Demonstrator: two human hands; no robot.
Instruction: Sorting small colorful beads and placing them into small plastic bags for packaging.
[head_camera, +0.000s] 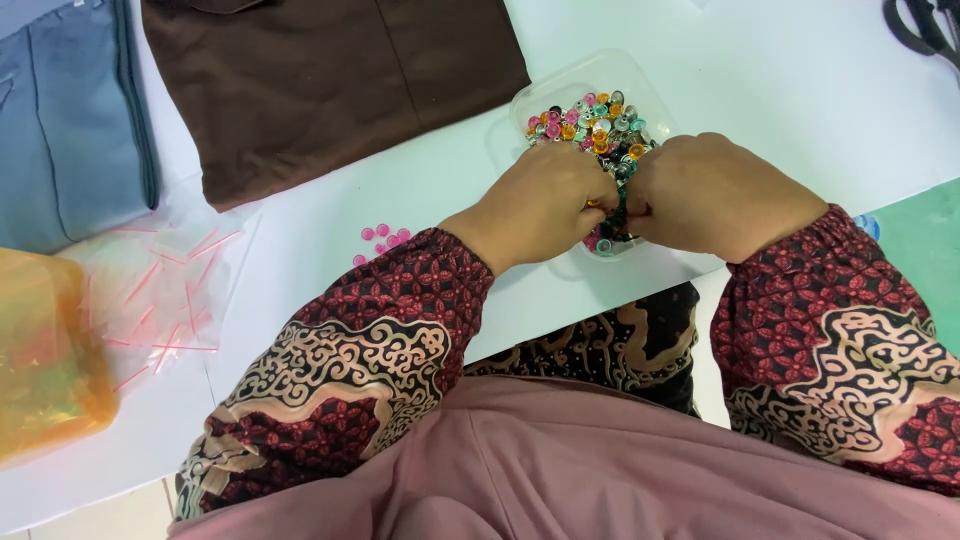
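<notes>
Pinching a dark snap button (618, 208) between both hands, my left hand (545, 205) and right hand (715, 195) meet in a narrow grip over the near edge of a clear tray (540, 95) of coloured buttons. It sits on a white desk (760, 70). Far left lie brown cloth (330, 80) and grey cloth (65, 120); a few pink buttons (382, 238) lie just left.

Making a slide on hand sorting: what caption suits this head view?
Both hands, left hand and right hand, meet over a clear tray of colourful snap buttons on a white table.
</notes>
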